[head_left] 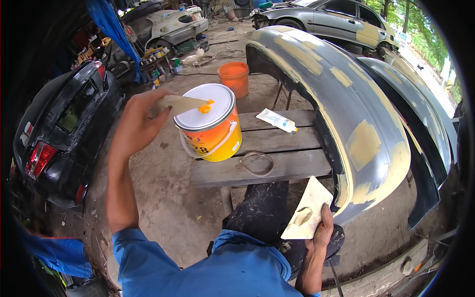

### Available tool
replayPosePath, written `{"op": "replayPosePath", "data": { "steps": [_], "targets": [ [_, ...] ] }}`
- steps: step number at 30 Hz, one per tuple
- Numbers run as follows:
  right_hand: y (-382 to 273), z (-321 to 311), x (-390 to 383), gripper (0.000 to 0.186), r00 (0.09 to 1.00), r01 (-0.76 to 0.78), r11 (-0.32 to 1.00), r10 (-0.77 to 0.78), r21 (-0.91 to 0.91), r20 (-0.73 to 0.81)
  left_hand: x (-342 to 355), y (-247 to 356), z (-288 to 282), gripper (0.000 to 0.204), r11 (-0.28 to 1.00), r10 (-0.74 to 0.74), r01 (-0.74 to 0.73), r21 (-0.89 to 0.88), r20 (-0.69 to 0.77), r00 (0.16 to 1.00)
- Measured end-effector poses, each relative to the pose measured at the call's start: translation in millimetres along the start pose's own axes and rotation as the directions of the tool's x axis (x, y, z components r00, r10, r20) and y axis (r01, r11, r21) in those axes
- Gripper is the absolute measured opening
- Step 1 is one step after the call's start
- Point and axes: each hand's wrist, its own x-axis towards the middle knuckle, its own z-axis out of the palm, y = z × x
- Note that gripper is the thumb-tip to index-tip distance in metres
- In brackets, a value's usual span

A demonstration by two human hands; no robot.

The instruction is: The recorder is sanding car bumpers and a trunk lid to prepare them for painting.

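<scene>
My left hand [144, 118] is closed on a pale, flat putty spreader [182, 105], held over the lid of a paint bucket [221, 147]. At the spreader's tip, a dab of orange paste [206, 107] sits on the white lid. My right hand [322, 228] grips the edge of a cream-coloured mixing board [311, 203], which carries a lump of beige putty [302, 216]. A white tube [277, 120] with a yellow cap lies on the wooden bench [227, 174] beside the bucket. Nearer to me on the bench rests a thin ring-shaped band [258, 164].
A grey car bumper [346, 79] with beige filler patches stands close on the right, with another panel [420, 99] behind it. Beyond the bench sits an orange bucket [233, 79]. A black car [64, 128] is at left; a silver car [336, 24] stands at the back.
</scene>
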Motion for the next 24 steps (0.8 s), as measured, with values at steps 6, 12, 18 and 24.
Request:
{"op": "replayPosePath", "data": {
  "steps": [6, 12, 18, 24],
  "targets": [
    [-6.4, 20.8, 12.1, 0.042, 0.994, -0.105, 0.993, 0.103, 0.051, 0.042, -19.2, 49.8, 27.7, 0.026, 0.864, 0.497, -0.481, -0.150, 0.090, 0.863],
    [-23.1, 31.8, 9.2, 0.044, 0.983, -0.183, 0.940, 0.168, 0.286, 0.076, -63.1, 107.1, 131.4, 0.025, 0.574, 0.819, -0.816, -0.071, 0.072, 0.569],
    [-28.3, 5.8, 1.7, 0.043, 0.995, -0.047, 0.927, 0.078, 0.372, -0.069, -66.6, 116.9, 169.3, 0.022, 0.509, 0.857, -0.841, -0.186, 0.013, 0.516],
    [-37.0, -8.0, -2.8, 0.041, 0.988, 0.051, 0.943, 0.002, 0.330, -0.156, -52.7, 128.0, 165.0, 0.020, 0.433, 0.900, -0.877, -0.210, 0.048, 0.433]
  ]
}}
